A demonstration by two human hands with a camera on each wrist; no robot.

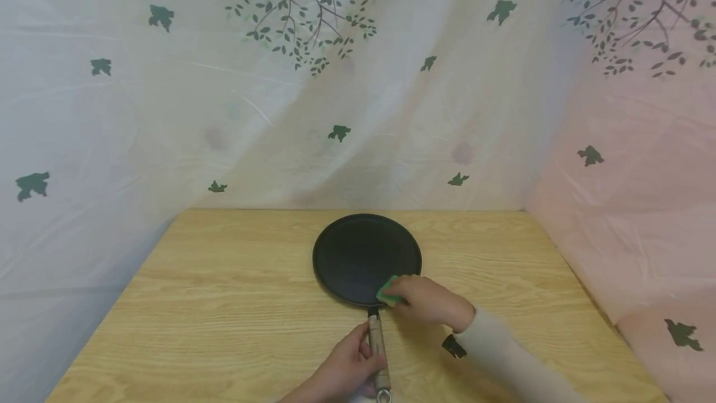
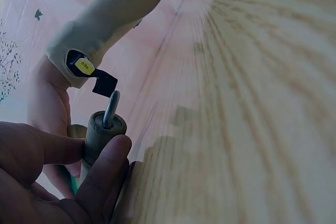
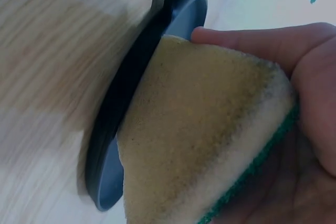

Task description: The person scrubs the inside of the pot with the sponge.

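Observation:
A round black flat pan (image 1: pixel 363 254) lies on the wooden table, its wood-look handle (image 1: pixel 377 341) pointing toward me. My left hand (image 1: pixel 348 362) grips that handle, thumb across it; in the left wrist view the handle's end with its metal ring (image 2: pixel 111 109) sticks out past the fingers. At the pan's near right rim, my right hand (image 1: pixel 431 300) holds a sponge (image 1: pixel 390 290). Close up in the right wrist view, the sponge (image 3: pixel 194 119) shows a yellowish soft side and a green scouring layer facing the palm, and it covers part of the pan's rim (image 3: pixel 113 108).
The light wood table (image 1: pixel 224 303) runs back to a pale curtain (image 1: pixel 279 117) printed with branches and green birds. A pinkish curtain (image 1: pixel 632 222) hangs along the right side. A small black device (image 1: pixel 454 346) hangs under the right sleeve's cuff.

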